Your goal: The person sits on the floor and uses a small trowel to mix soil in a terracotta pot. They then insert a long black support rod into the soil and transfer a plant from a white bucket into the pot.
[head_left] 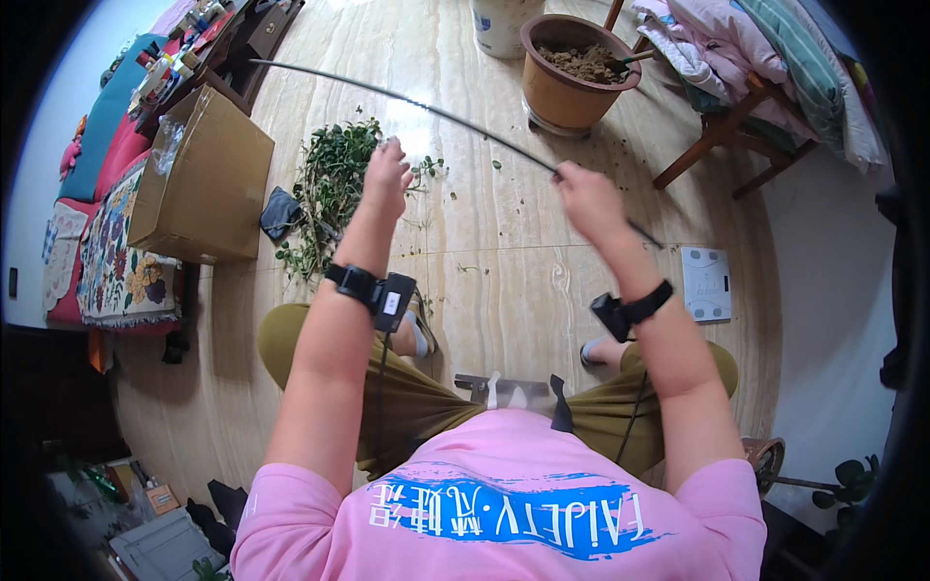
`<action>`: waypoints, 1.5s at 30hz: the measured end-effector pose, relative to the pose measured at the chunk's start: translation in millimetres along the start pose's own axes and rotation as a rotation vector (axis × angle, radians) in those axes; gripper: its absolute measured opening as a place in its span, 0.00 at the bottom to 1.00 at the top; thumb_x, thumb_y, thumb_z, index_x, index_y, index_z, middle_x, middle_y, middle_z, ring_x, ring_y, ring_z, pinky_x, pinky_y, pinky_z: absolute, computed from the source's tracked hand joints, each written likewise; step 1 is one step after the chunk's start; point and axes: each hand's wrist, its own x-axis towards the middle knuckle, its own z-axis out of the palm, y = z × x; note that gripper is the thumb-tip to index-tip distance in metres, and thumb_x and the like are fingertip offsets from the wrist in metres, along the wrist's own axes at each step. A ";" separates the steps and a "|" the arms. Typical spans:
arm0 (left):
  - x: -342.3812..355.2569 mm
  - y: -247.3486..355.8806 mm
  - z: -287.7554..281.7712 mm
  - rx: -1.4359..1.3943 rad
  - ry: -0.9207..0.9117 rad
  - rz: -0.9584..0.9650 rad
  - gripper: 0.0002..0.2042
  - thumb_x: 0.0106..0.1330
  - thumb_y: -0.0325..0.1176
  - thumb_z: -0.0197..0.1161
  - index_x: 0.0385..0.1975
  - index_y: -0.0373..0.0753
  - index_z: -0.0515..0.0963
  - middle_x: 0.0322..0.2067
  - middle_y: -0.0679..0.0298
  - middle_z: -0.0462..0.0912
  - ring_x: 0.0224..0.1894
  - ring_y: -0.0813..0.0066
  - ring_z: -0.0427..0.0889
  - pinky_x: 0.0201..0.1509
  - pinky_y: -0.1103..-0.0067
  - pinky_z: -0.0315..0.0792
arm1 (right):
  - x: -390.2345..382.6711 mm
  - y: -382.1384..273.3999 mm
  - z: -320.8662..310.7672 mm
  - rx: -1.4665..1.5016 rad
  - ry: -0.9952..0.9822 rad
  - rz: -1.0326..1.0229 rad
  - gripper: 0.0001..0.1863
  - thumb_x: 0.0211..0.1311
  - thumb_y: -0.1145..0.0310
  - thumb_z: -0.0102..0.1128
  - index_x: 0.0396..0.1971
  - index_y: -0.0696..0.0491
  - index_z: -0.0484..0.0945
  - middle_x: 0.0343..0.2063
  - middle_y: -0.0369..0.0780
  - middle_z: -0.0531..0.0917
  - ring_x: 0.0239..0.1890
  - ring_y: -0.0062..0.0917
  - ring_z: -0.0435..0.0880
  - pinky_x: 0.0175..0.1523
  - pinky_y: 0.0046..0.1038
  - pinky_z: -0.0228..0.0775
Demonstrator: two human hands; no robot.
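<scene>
My right hand (588, 200) is closed around a long, thin dark rod (446, 113). The rod slants from the far left down to the right, and its short near end sticks out past my wrist. My left hand (387, 177) is held up with its fingers stretched out and nothing in it. In this view it overlaps the edge of a heap of cut leafy green stems (332, 179) on the floor. A large brown plant pot (572, 102) filled with soil stands at the far right of my hands, and a green-handled tool (628, 61) leans in it.
A cardboard box (218, 174) stands left of the stems, with a dark cloth-like piece (281, 214) beside it. Behind the pot is a white bucket (504, 29). A wooden chair (722, 136) piled with bedding stands at right, near a white scale (706, 283). Loose leaves and soil dot the floor.
</scene>
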 end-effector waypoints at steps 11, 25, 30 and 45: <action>-21.8 -292.8 -106.7 0.228 0.662 -0.803 0.16 0.66 0.40 0.53 0.45 0.36 0.77 0.40 0.55 0.80 0.31 0.60 0.75 0.33 0.63 0.73 | -0.2 35.7 -165.6 -0.354 -0.168 -0.029 0.11 0.58 0.62 0.62 0.33 0.54 0.86 0.27 0.45 0.85 0.32 0.38 0.84 0.38 0.33 0.73; 43.0 -5.9 -193.2 -0.245 0.553 -0.174 0.18 0.65 0.37 0.60 0.52 0.36 0.71 0.50 0.56 0.69 0.45 0.62 0.70 0.44 0.68 0.72 | 67.2 -66.7 -115.6 -0.576 -0.508 -0.307 0.07 0.47 0.68 0.69 0.24 0.56 0.86 0.20 0.47 0.81 0.26 0.41 0.81 0.33 0.38 0.71; 31.2 -46.9 -175.0 -0.062 0.171 -0.364 0.18 0.67 0.37 0.58 0.54 0.39 0.71 0.48 0.60 0.73 0.43 0.61 0.76 0.47 0.68 0.73 | 86.9 -89.6 -106.5 -0.625 -0.454 -0.313 0.08 0.50 0.65 0.68 0.24 0.55 0.86 0.21 0.46 0.81 0.28 0.42 0.81 0.34 0.38 0.71; 30.6 -72.5 -165.0 0.435 -0.175 -0.335 0.19 0.66 0.30 0.56 0.57 0.44 0.71 0.40 0.64 0.81 0.29 0.75 0.80 0.35 0.78 0.74 | 84.0 -165.5 -108.5 -0.753 -0.576 -0.453 0.08 0.45 0.64 0.69 0.20 0.54 0.86 0.20 0.45 0.81 0.30 0.39 0.82 0.37 0.37 0.74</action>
